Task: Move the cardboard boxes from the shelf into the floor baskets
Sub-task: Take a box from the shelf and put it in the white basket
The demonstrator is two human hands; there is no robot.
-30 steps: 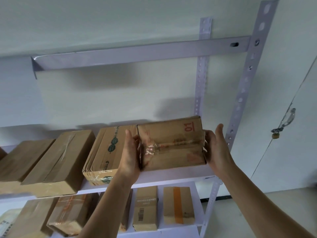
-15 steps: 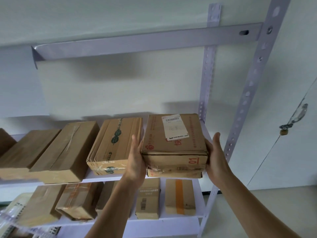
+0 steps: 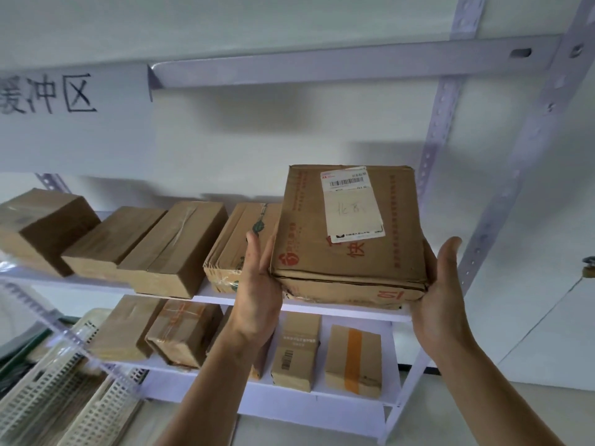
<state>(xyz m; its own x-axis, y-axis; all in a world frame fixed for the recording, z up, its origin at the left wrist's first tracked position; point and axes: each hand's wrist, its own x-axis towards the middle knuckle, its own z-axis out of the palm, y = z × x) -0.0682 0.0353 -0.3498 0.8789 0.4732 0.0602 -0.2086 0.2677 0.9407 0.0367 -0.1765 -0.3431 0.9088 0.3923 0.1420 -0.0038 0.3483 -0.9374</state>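
A flat cardboard box (image 3: pixel 347 252) with a white shipping label and red print is held between my two hands, just above the right end of the middle shelf (image 3: pixel 338 309). My left hand (image 3: pixel 257 284) holds its left side with the thumb pointing up. On the right side, my right hand (image 3: pixel 441 294) holds it, fingers hidden behind the box. Pale slotted floor baskets (image 3: pixel 64 387) lie at the lower left.
Several other cardboard boxes (image 3: pixel 174 246) line the same shelf to the left, and more boxes (image 3: pixel 183 329) stand on the shelf below. A shelf upright (image 3: pixel 502 201) rises right of the box. A white sign (image 3: pixel 48 98) hangs upper left; a padlocked door (image 3: pixel 589 268) is at right.
The box has tipped so that its labelled top faces me and has come forward off the shelf, closer to me. Both hands keep hold of its sides. The view has shifted left and down.
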